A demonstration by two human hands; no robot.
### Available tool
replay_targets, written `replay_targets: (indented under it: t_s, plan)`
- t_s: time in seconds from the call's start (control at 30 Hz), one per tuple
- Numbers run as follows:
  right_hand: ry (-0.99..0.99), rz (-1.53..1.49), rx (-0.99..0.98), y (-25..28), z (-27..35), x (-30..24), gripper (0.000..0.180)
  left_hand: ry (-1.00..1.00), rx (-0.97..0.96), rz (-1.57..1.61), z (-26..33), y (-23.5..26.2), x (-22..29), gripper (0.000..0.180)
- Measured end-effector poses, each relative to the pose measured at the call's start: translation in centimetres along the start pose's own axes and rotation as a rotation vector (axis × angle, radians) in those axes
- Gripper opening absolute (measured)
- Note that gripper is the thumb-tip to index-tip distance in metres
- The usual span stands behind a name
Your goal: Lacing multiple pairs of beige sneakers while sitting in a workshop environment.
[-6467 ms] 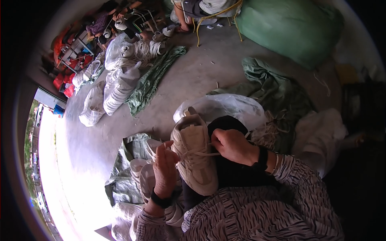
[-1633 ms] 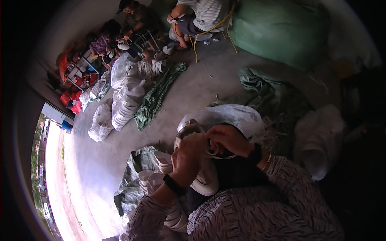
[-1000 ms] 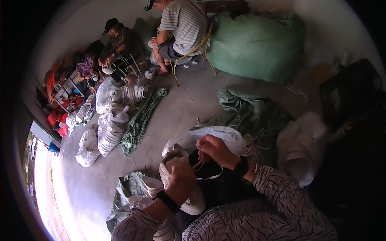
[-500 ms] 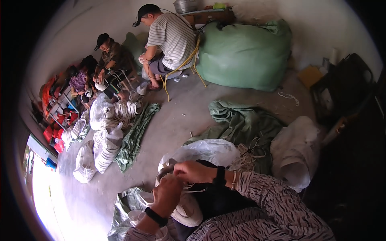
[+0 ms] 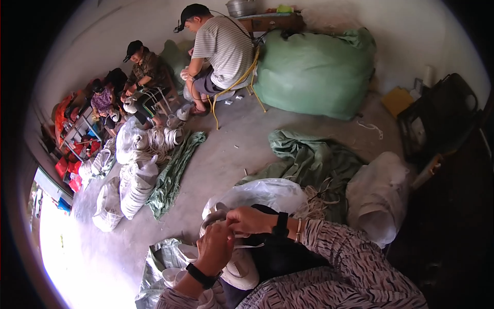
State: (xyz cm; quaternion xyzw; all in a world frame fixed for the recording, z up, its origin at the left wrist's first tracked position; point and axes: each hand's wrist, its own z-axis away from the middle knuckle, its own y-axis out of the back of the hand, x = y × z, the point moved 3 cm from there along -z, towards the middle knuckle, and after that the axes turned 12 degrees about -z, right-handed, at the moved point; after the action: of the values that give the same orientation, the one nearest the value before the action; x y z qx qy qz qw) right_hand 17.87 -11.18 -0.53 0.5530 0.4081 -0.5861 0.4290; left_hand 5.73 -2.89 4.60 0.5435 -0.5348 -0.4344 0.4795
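- A very large green sack (image 5: 315, 72), stuffed full, is seen against the far wall, beside a seated person in a striped shirt (image 5: 222, 46) on a yellow-framed chair.
- A crumpled green tarpaulin (image 5: 309, 162) is spread on the concrete floor (image 5: 231, 149), near the wearer's knees.
- A white bulging bag (image 5: 378, 198) is set to the right of the tarpaulin.
- A clear plastic bag (image 5: 265, 195) is laid just beyond the hands, touching a heap of pale laces (image 5: 314, 201).
- Stacks of white shoes in plastic bags (image 5: 136, 180) are lined up at the left, near two more seated people.
- A cream-white sneaker (image 5: 234, 257) is held on the lap, toe towards the wearer, above an open bag with more white shoes.
- The right hand (image 5: 251, 220) is closed in a pinch at the sneaker's top, at its lacing.
- The left hand (image 5: 215, 248) is curled over the sneaker's upper, fingers meeting those of the right; a black wrist strap is worn.
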Motion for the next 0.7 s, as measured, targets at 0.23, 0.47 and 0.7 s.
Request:
replay_targets:
  t_s: [0.23,0.47,0.7]
  plan:
    - [0.174,0.271,0.054,0.2,-0.7,-0.5,0.009,-0.69,-0.003,0.467,4.0,4.1,11.8,0.013]
    - [0.12,0.256,-0.018,-0.5,0.7,-0.9,0.005,-0.367,0.083,0.419,3.4,1.2,6.3,0.022]
    - [0.218,0.909,-0.1,-1.5,0.3,-2.7,0.015,-0.167,0.157,-0.133,0.6,1.0,-3.6,0.006]
